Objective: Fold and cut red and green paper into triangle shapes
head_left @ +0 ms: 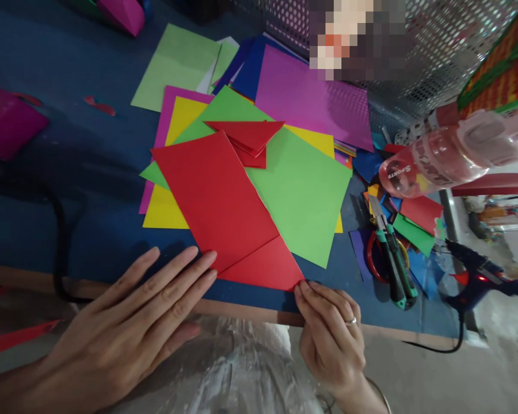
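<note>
A sheet of red paper (218,198) lies slanted on the blue table, its lower end folded over into a triangular flap (259,267). My left hand (142,310) is stretched flat, fingertips touching the red paper's lower left edge near the fold. At the flap's lower right corner, my right hand (332,333), wearing a ring, pinches the paper between thumb and fingers. Just above the red sheet sits a small folded red paper piece (254,138). Beneath both spreads a green sheet (302,207), over yellow paper (166,210) and magenta paper (160,132).
To the right are a pink sports bottle (435,155), box cutters (395,264) on a tape roll, paper scraps (414,230) and a glue gun (479,276) with a lit red light. A perforated metal basket (285,23) stands behind. A black cable (60,241) crosses at left.
</note>
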`<state>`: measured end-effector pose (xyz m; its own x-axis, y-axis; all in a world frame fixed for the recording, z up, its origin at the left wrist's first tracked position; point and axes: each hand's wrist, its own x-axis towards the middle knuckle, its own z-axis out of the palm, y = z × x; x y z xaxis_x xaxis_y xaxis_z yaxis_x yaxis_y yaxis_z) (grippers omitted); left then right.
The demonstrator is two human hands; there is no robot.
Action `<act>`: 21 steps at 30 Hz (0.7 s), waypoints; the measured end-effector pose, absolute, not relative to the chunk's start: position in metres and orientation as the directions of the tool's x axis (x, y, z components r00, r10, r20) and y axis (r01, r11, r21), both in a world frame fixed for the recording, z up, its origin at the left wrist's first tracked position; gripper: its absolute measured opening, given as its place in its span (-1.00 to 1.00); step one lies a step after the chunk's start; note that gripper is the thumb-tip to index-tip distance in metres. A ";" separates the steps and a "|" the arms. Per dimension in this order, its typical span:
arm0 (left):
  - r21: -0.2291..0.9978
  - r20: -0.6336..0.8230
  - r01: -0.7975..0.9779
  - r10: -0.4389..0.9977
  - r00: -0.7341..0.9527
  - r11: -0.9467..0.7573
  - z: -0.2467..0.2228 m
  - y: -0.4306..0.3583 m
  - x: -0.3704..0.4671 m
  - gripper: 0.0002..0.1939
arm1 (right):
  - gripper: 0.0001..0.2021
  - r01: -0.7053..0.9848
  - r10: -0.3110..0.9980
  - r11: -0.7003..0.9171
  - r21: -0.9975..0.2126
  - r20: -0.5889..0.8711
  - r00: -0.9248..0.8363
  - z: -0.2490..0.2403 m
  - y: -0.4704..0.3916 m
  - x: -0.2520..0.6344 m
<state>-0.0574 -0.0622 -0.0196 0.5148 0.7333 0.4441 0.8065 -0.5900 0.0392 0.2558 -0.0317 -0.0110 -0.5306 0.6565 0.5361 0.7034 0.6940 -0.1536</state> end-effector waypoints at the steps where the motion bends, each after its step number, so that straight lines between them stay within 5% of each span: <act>1: 0.084 0.463 0.797 0.732 0.500 -0.598 -0.018 -0.062 -0.057 -0.57 | -0.62 0.707 0.656 0.691 -0.147 0.537 -0.530 -0.011 -0.032 0.255; 5: 0.220 0.548 0.696 0.677 0.491 -0.683 -0.014 -0.059 -0.048 -0.64 | -0.63 0.725 0.664 0.675 -0.137 0.540 -0.517 -0.011 -0.033 0.252; 11: 0.039 0.554 0.637 0.547 0.627 -0.770 -0.025 -0.047 -0.036 -0.63 | -0.59 0.765 0.682 0.639 -0.082 0.520 -0.514 -0.005 -0.034 0.247; 18: 0.073 0.595 0.633 0.543 0.593 -0.771 -0.037 -0.048 -0.033 -0.61 | -0.65 0.702 0.669 0.700 -0.132 0.466 -0.579 -0.006 -0.033 0.209; 21: 0.072 0.599 0.624 0.534 0.597 -0.778 -0.041 -0.048 -0.034 -0.63 | -0.71 0.648 0.599 0.759 -0.063 0.458 -0.656 -0.008 -0.031 0.190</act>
<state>-0.0339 -0.0480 -0.0411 0.5970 0.5338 0.5988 0.6238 -0.7783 0.0719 0.1902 -0.0307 -0.0082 -0.6564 0.5991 0.4584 0.6483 0.7588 -0.0632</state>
